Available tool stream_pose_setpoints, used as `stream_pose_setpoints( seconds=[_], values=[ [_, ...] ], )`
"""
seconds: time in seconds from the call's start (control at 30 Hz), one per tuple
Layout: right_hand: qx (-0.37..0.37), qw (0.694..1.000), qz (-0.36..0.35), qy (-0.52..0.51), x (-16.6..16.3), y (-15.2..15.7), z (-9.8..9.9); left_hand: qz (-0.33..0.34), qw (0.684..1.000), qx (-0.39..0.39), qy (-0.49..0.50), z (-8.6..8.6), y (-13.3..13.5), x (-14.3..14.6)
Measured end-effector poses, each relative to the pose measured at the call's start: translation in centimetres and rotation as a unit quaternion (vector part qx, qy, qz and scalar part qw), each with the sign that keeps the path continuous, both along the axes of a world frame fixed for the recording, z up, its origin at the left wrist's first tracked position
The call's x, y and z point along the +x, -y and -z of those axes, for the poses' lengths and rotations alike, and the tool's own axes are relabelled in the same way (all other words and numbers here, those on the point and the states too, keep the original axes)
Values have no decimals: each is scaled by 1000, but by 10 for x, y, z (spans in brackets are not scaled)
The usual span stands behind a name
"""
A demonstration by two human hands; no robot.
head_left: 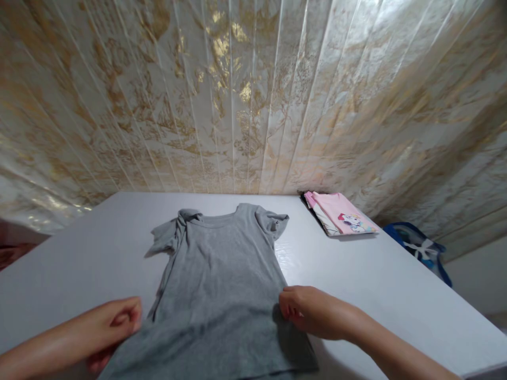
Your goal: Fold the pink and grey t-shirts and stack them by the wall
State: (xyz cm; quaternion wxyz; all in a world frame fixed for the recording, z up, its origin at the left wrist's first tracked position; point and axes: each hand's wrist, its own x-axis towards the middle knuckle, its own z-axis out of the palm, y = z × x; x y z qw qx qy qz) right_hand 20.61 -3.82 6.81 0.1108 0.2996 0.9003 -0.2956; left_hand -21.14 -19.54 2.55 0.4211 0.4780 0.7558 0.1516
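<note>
Fingers [285, 305] on grey shirt [227, 274], long axis front-to-back, collar [217, 221] farthest.

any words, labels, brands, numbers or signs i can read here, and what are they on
No readable text anywhere in view.
Gray t-shirt: no lettering visible on the side that shows.
Pink folded top: a cartoon print; too small and blurred to tell whether it includes lettering.
Blue-edged bag: nothing legible.
Backdrop: gold patterning, no legible words or numbers.
</note>
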Motion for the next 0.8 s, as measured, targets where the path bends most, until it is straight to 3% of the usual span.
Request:
stream_pose_setpoints(
  seconds=[0.07, 0.1, 0.17, 0.23, 0.3, 0.37, 0.47, 0.57, 0.7, 0.8],
  values=[
    [-105, 994, -8, -2, 1, -6, -8, -18, 993, 108, -39, -9, -19, -9],
    [-117, 993, -1, -19, -2, -13, -10, -44, 978, 183, -92, -12, -34, -11],
    [-27, 995, 45, -87, -14, -32, -9, -56, 947, 268, -170, -16, -67, -11],
    [144, 971, 110, -153, -28, -54, 0, -28, 921, 306, -239, -15, -99, -6],
    [262, 942, 133, -165, -36, -73, 13, 7, 907, 295, -301, -12, -124, -1],
    [318, 929, 150, -115, -35, -87, 25, 12, 909, 232, -347, -8, -142, 2],
    [354, 907, 229, 5, -21, -92, 31, -16, 911, 175, -372, -5, -159, 3],
    [360, 888, 276, 80, -16, -88, 18, -48, 911, 151, -380, -4, -170, 9],
    [382, 890, 240, 56, -52, -81, -9, -40, 907, 152, -390, 3, -177, 27],
    [335, 931, 146, -23, -106, -79, -14, -48, 903, 170, -391, 10, -178, 35]
  ],
)
